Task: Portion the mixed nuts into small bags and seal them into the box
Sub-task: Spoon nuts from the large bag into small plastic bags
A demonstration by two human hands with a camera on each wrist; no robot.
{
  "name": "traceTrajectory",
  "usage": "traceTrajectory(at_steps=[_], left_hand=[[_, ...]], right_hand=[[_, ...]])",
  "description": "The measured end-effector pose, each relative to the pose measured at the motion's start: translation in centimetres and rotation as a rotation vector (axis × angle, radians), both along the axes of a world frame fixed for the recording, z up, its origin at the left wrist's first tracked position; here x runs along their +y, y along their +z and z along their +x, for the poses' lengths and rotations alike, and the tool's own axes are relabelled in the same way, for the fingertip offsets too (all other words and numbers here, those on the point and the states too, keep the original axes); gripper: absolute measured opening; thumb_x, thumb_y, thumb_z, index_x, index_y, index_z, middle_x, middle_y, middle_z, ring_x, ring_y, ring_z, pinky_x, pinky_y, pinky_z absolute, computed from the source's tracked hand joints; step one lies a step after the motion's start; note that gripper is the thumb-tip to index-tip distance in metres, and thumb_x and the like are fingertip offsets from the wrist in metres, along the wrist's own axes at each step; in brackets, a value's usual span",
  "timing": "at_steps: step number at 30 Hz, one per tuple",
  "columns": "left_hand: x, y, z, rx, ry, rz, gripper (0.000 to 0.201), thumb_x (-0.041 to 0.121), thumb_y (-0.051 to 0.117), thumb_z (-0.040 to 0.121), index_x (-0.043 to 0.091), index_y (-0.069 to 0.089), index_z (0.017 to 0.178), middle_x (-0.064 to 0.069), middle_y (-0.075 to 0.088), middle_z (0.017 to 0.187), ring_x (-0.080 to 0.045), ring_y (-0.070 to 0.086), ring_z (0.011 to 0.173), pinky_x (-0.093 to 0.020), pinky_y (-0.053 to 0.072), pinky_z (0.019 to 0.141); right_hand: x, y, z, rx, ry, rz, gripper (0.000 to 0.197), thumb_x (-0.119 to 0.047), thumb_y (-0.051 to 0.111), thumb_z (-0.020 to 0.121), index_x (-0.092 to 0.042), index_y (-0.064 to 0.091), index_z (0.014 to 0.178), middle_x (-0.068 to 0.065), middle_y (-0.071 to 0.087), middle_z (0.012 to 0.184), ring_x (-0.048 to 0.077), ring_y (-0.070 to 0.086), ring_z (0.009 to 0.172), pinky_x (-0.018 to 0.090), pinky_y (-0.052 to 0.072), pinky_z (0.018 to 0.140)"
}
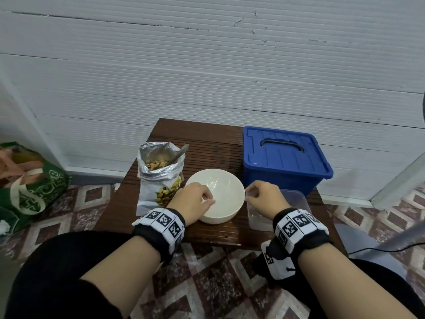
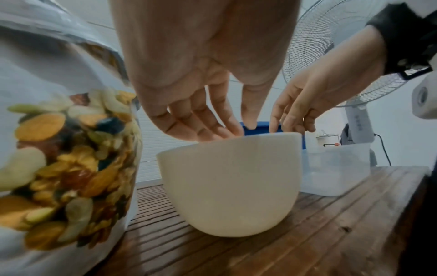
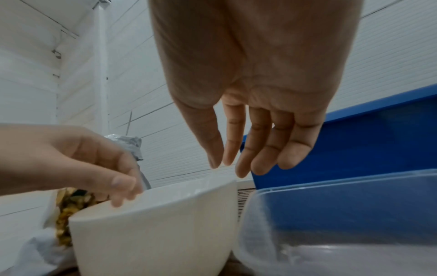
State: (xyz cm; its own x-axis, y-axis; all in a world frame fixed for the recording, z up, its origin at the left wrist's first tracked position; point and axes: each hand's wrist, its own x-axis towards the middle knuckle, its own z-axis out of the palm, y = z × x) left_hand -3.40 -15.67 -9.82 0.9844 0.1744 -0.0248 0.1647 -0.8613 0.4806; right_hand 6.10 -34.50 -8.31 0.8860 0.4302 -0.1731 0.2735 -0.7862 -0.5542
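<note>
Both hands sit at the bowl (image 1: 215, 196) rim, lower centre of frame. Left hand (image 1: 192, 199) and right hand (image 1: 264, 196) each appear to pinch an edge of a thin clear bag (image 1: 212, 188) lining the bowl; film barely visible, so tentative. Nut pouch (image 1: 161, 176), open with a spoon (image 1: 179, 153) inside, stands just left of the bowl, nearer the left hand. Blue box (image 1: 285, 162), lid on, lies beyond at upper right.

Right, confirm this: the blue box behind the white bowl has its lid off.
Wrong on the lid: the head view shows the blue box with its lid on, handle lying flat on top. It does stand behind and right of the white bowl.
</note>
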Motion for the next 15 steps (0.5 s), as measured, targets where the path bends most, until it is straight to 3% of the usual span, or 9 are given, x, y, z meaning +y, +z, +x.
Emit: traceTrajectory(at_steps=[3, 6, 10, 15], left_hand=[[0.9, -0.2, 1.0, 0.088, 0.006, 0.035, 0.055, 0.044, 0.065, 0.086, 0.023, 0.050, 0.134, 0.003, 0.048, 0.135, -0.016, 0.045, 0.126, -0.033, 0.034, 0.107], [0.6, -0.3, 1.8, 0.252, -0.042, 0.226, 0.072, 0.058, 0.060, 0.083, 0.027, 0.037, 0.144, 0.004, 0.041, 0.147, -0.018, 0.033, 0.137, -0.038, 0.023, 0.111], [0.2, -1.0, 2.4, 0.264, -0.058, 0.292, 0.052, 0.053, 0.056, 0.088, 0.034, 0.048, 0.135, 0.010, 0.055, 0.133, -0.015, 0.041, 0.129, -0.039, 0.020, 0.105], [0.1, -1.4, 2.4, 0.126, -0.005, 0.227, 0.025, 0.039, 0.047, 0.096, 0.035, 0.063, 0.115, 0.014, 0.064, 0.118, -0.011, 0.051, 0.117, -0.036, 0.022, 0.099]], right_hand=[[1.9, 0.1, 0.2, -0.029, 0.048, -0.012, 0.023, -0.017, 0.062, 0.088, -0.019, 0.063, 0.111, 0.000, 0.061, 0.099, 0.017, 0.058, 0.098, 0.032, 0.048, 0.088], [3.3, -0.4, 0.4, -0.070, 0.062, -0.062, 0.033, -0.021, 0.062, 0.089, -0.020, 0.059, 0.122, 0.002, 0.058, 0.114, 0.019, 0.054, 0.109, 0.034, 0.045, 0.095], [4.7, -1.0, 1.1, -0.154, 0.071, -0.070, 0.047, -0.023, 0.061, 0.091, -0.018, 0.050, 0.136, 0.005, 0.052, 0.134, 0.024, 0.044, 0.125, 0.038, 0.038, 0.105], [5.6, -1.4, 1.8, -0.141, 0.155, -0.192, 0.056, -0.031, 0.061, 0.091, -0.021, 0.041, 0.142, 0.004, 0.051, 0.136, 0.024, 0.040, 0.127, 0.038, 0.035, 0.106]])
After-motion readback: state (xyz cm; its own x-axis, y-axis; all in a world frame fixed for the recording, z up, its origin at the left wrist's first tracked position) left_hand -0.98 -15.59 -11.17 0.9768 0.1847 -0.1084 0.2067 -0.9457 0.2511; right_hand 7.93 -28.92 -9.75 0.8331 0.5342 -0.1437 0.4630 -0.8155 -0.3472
